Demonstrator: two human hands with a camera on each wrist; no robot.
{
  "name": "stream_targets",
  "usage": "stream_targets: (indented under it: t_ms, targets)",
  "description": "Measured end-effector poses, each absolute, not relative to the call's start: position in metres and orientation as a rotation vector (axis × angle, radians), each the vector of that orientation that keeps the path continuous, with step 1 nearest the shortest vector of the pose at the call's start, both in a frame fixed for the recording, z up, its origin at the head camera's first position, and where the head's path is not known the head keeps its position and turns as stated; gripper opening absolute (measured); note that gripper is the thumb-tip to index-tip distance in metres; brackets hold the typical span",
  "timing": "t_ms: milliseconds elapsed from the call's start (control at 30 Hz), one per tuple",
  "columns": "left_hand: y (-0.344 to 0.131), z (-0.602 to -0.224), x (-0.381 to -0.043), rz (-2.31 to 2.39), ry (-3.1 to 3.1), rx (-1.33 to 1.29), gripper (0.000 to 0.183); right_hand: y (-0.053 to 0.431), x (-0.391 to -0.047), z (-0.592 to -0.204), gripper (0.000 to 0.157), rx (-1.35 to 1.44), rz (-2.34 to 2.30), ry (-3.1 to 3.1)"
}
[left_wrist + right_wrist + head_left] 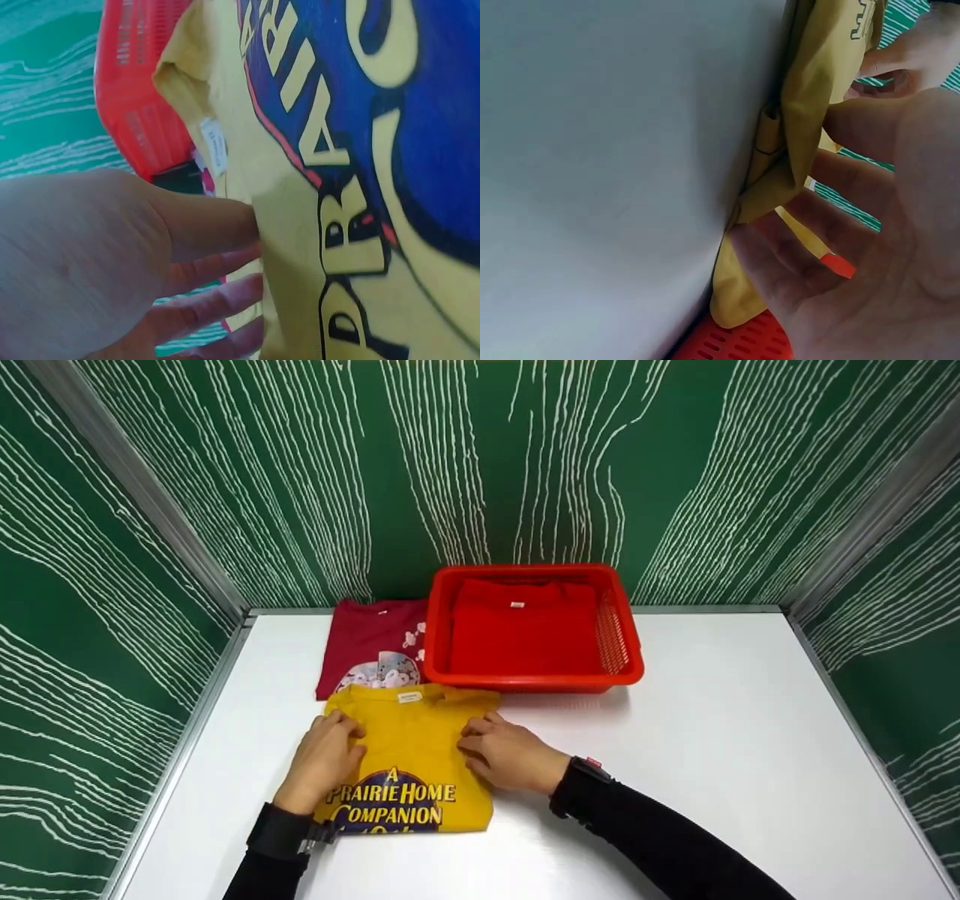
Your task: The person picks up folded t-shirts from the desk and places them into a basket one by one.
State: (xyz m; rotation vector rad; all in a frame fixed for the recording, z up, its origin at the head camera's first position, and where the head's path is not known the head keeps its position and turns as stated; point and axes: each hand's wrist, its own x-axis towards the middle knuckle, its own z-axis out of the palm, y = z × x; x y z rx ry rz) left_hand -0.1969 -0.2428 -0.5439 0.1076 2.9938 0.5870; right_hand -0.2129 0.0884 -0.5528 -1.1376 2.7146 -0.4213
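A folded yellow T-shirt lies on the white table, its dark printed lettering toward me and its neck label at the far end. On its left side rests my left hand, thumb and fingertips touching the cloth; the left wrist view shows this hand with fingers extended. From the right, my right hand touches the opposite side. Seen from the right wrist, the fingers are slightly bent against the folded edge, where a rolled bit of sleeve or hem shows. Neither hand visibly lifts the shirt.
Behind the shirt stands a red plastic basket with a folded red shirt in it. A folded dark red T-shirt with a printed picture lies left of the basket, partly covered. Green walls with white lines enclose the white table.
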Motion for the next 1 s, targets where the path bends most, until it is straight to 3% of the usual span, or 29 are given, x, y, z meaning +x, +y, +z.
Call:
stream_targets:
  t_ms: [733,1000]
  targets:
    - [-0.201,-0.548,-0.186,0.556,3.044,0.293,0.020,0.121,-0.208,-0.550,0.023,-1.033,-0.444,2.820]
    - [-0.185,-0.547,-0.185,0.482,3.033,0.437,0.032,0.139,-0.206,-0.554,0.018,-1.041,-0.448,2.892]
